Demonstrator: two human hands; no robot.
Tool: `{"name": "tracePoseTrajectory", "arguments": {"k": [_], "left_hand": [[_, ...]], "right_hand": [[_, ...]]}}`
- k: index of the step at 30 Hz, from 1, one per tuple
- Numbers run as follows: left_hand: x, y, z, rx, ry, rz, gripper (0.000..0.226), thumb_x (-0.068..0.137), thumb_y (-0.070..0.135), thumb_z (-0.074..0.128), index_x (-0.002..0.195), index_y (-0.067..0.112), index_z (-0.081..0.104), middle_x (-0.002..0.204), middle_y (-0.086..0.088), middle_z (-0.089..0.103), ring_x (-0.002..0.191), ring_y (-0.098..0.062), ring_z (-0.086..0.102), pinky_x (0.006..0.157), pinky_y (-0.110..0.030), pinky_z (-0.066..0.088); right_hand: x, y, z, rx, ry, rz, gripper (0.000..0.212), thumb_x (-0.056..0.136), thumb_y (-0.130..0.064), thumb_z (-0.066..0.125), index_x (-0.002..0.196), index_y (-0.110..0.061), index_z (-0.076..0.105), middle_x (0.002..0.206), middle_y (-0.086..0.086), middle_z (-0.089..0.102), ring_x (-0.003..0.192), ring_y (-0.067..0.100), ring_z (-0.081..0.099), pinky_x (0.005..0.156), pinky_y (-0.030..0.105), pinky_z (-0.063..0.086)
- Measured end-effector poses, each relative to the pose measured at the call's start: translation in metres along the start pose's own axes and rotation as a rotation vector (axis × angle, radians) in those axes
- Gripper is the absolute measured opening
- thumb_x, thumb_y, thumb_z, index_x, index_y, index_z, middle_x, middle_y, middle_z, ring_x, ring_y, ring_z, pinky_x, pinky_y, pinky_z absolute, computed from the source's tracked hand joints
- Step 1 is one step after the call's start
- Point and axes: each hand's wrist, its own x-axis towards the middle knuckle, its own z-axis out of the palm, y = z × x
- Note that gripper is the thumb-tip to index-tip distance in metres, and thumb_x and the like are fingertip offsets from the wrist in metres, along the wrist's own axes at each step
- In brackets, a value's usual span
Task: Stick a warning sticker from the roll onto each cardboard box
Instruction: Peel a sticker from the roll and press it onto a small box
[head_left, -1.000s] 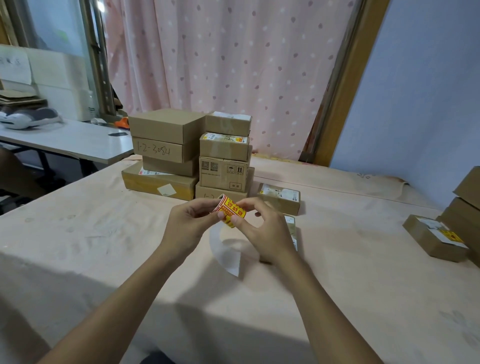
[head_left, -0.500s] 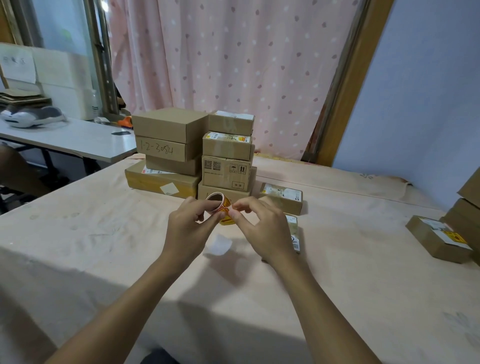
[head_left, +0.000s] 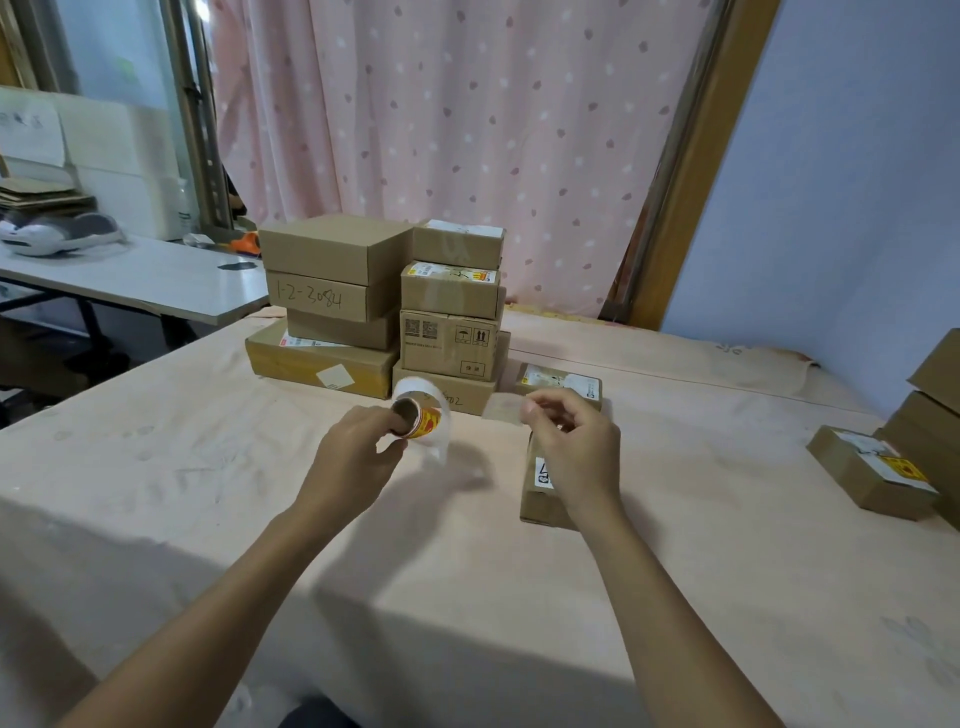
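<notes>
1. The left hand (head_left: 358, 457) grips a small roll of yellow-and-red warning stickers on a brown cardboard core (head_left: 415, 417). It holds the roll above the desk with the open end of the core facing the camera. A white backing strip (head_left: 440, 415) loops round the roll and is blurred.
2. The right hand (head_left: 576, 452) pinches a pale rectangular sticker (head_left: 500, 407) at its fingertips, apart from the roll. The sticker is smeared by motion and shows only a dull plain face, so no print can be read.
3. Under the right hand a small brown cardboard box (head_left: 537, 493) lies on the desk. The hand and wrist hide most of its top, and only a scrap of white label shows.
4. Just behind the fingers sits a flat box with a white label (head_left: 563, 382), its near edge covered by them.
5. Further back stands a stack of brown cardboard boxes (head_left: 363, 301), one marked "1-2-3084". The roll partly covers the writing on the lowest box on the stack's right.
6. Far right, a brown box bearing a yellow warning sticker (head_left: 872, 470) rests beside more boxes (head_left: 935, 395) that the frame edge cuts off.
7. All of this rests on the peach cloth-covered desk (head_left: 208, 493).
</notes>
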Motion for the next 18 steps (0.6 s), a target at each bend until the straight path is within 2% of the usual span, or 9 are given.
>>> {"name": "tracePoseTrajectory", "arguments": {"k": [3, 8, 10, 11, 13, 14, 16, 18], "left_hand": [[-0.003, -0.009, 0.009, 0.016, -0.066, -0.059, 0.019, 0.082, 0.0, 0.076, 0.097, 0.011, 0.071, 0.09, 0.001, 0.066, 0.085, -0.024, 0.058, 0.069, -0.031, 0.041], [-0.011, -0.018, 0.023, 0.011, -0.168, -0.151, 0.018, 0.084, 0.002, 0.073, 0.097, 0.014, 0.072, 0.092, -0.002, 0.071, 0.09, -0.027, 0.06, 0.07, -0.03, 0.04], [-0.015, -0.018, 0.023, -0.029, -0.202, -0.155, 0.01, 0.087, 0.014, 0.071, 0.095, 0.019, 0.069, 0.091, 0.005, 0.067, 0.093, -0.024, 0.059, 0.07, -0.03, 0.04], [-0.017, -0.015, 0.021, -0.06, -0.213, -0.161, 0.008, 0.087, 0.028, 0.068, 0.093, 0.023, 0.067, 0.09, 0.009, 0.064, 0.092, -0.02, 0.057, 0.071, -0.029, 0.041], [-0.02, -0.01, 0.018, -0.075, -0.219, -0.176, 0.031, 0.086, 0.056, 0.057, 0.091, 0.026, 0.066, 0.087, 0.012, 0.063, 0.089, -0.014, 0.053, 0.071, -0.03, 0.044], [-0.021, -0.008, 0.017, -0.058, -0.205, -0.165, 0.041, 0.086, 0.063, 0.053, 0.093, 0.026, 0.067, 0.087, 0.012, 0.063, 0.087, -0.015, 0.053, 0.071, -0.032, 0.045], [-0.025, -0.006, 0.017, -0.056, -0.189, -0.13, 0.052, 0.085, 0.065, 0.046, 0.098, 0.021, 0.07, 0.088, 0.011, 0.064, 0.086, -0.019, 0.053, 0.071, -0.034, 0.044], [-0.027, -0.013, 0.018, -0.033, -0.198, -0.115, 0.05, 0.085, 0.055, 0.043, 0.104, 0.019, 0.072, 0.096, 0.011, 0.067, 0.091, -0.022, 0.056, 0.074, -0.035, 0.045]], "right_hand": [[-0.001, 0.006, -0.005, 0.036, 0.005, 0.07, 0.011, 0.088, -0.016, 0.076, 0.088, -0.027, 0.077, 0.085, -0.017, 0.074, 0.085, 0.003, 0.068, 0.077, 0.031, 0.055], [-0.004, 0.016, -0.008, 0.079, -0.053, 0.148, 0.017, 0.089, -0.016, 0.071, 0.092, -0.032, 0.076, 0.09, -0.016, 0.075, 0.089, 0.006, 0.067, 0.081, 0.034, 0.056], [-0.004, 0.017, -0.009, 0.106, -0.054, 0.165, 0.014, 0.091, -0.017, 0.07, 0.092, -0.03, 0.077, 0.09, -0.015, 0.075, 0.09, 0.004, 0.066, 0.081, 0.031, 0.054], [-0.004, 0.017, -0.01, 0.114, -0.05, 0.17, 0.012, 0.092, -0.018, 0.07, 0.092, -0.028, 0.077, 0.09, -0.015, 0.075, 0.091, 0.003, 0.066, 0.08, 0.029, 0.054], [-0.003, 0.02, -0.012, 0.116, -0.042, 0.172, 0.01, 0.093, -0.019, 0.07, 0.091, -0.027, 0.076, 0.089, -0.014, 0.075, 0.091, 0.003, 0.066, 0.078, 0.027, 0.053], [-0.003, 0.021, -0.012, 0.116, -0.036, 0.173, 0.01, 0.093, -0.019, 0.07, 0.091, -0.027, 0.076, 0.089, -0.013, 0.075, 0.091, 0.004, 0.066, 0.078, 0.026, 0.053], [-0.001, 0.026, -0.014, 0.123, -0.025, 0.176, 0.01, 0.093, -0.018, 0.07, 0.091, -0.026, 0.075, 0.09, -0.012, 0.075, 0.094, 0.008, 0.067, 0.08, 0.027, 0.053], [-0.001, 0.029, -0.015, 0.13, -0.021, 0.186, 0.009, 0.093, -0.019, 0.07, 0.091, -0.026, 0.075, 0.091, -0.011, 0.075, 0.097, 0.011, 0.068, 0.082, 0.028, 0.053]]}}
